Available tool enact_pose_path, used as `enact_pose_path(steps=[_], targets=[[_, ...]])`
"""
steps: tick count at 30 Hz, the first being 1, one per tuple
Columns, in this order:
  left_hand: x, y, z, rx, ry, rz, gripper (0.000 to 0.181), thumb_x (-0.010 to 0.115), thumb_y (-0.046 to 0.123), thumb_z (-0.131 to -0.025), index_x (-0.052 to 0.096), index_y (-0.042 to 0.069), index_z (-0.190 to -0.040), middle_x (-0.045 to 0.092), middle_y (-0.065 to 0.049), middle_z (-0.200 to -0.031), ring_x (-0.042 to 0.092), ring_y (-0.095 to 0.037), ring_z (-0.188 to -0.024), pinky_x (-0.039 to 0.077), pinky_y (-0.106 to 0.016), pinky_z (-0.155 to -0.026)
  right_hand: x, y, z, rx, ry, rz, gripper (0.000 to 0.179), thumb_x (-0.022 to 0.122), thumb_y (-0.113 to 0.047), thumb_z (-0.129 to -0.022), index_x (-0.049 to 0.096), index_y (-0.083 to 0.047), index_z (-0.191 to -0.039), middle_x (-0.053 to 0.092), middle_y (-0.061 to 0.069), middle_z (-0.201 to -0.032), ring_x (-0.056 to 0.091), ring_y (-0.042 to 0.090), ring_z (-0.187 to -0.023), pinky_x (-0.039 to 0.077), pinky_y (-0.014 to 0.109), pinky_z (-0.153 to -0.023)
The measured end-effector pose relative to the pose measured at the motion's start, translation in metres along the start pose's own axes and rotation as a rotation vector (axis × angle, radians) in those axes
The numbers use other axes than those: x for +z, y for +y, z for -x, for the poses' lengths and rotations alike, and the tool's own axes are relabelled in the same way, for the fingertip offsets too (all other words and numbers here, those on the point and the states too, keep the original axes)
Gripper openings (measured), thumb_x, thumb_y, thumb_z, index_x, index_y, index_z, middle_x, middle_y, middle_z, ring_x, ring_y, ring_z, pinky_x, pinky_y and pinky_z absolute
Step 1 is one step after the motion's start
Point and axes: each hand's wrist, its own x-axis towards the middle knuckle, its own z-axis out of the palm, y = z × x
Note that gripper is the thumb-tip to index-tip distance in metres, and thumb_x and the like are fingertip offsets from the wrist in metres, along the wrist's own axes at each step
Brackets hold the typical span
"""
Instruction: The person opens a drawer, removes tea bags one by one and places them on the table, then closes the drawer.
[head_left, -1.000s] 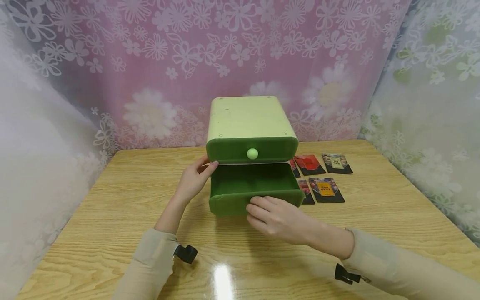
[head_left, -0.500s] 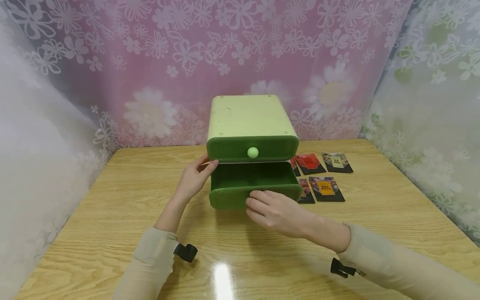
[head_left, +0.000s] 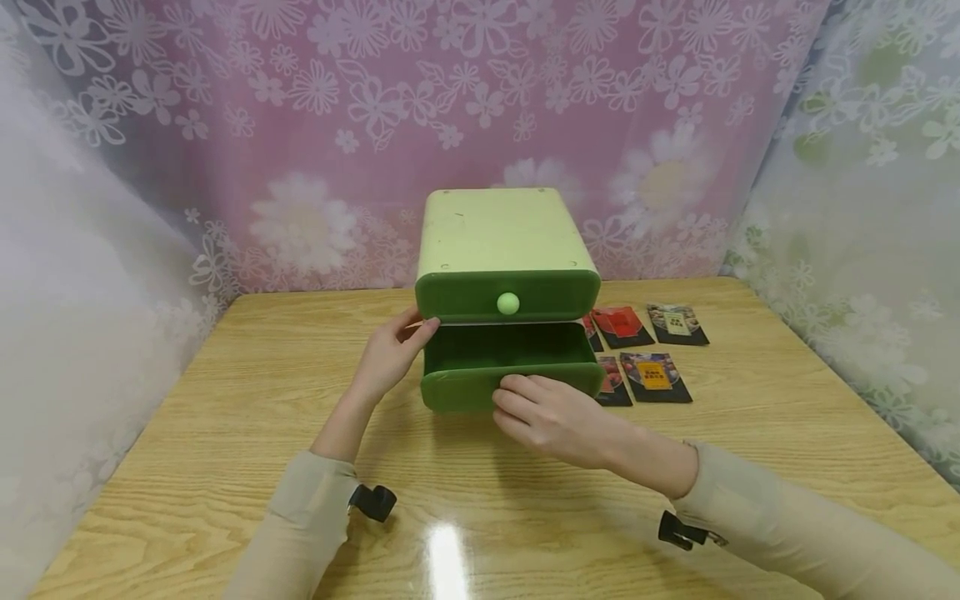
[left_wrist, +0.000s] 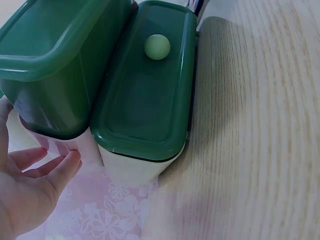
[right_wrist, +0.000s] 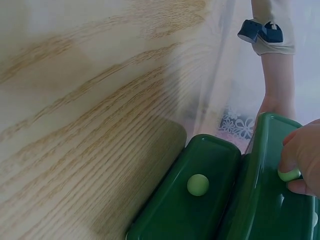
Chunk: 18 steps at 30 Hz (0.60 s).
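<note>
Nearer, the right hand (head_left: 555, 421) pinches the light-green ball knob (right_wrist: 289, 175) of the part-out glossy green drawer (head_left: 459, 390) ahead, its long front running left-right; beyond, the left hand (head_left: 386, 357), fingers loosely extended, touches the pale-yellow, round-cornered cabinet (head_left: 501, 232) at its left side.

Green middle drawer (head_left: 461, 391), partly open (rear unclear)
</note>
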Motion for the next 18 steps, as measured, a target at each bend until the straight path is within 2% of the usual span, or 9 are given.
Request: enact_pose_path(steps=[15, 18], targets=[[0.0004, 0.0006, 0.0006, -0.005, 0.017, -0.01, 0.066, 0.054, 0.054, -0.088, 0.044, 0.014, -0.139, 0.048, -0.007, -0.136, 0.049, -0.023, -0.121, 0.042, -0.044, -0.096, 0.0047, 0.0032, -0.0008, 0.008, -0.003, -0.003, 0.047, 0.02, -0.001, -0.102, 0.066, -0.005, -0.093, 0.061, 0.009, -0.1, 0.056, 0.023, -0.096, 0.049, 0.028, -0.079], [0.0005, 0.0008, 0.001, -0.007, 0.017, -0.009, 0.066, 0.054, 0.054, -0.088, 0.044, 0.014, -0.139, 0.048, -0.007, -0.136, 0.048, -0.024, -0.121, 0.043, -0.044, -0.095, 0.0057, 0.0038, -0.0003, 0.007, -0.006, 0.011, 0.042, 0.026, -0.001, -0.101, 0.066, -0.006, -0.094, 0.061, 0.009, -0.1, 0.055, 0.023, -0.096, 0.049, 0.027, -0.08]])
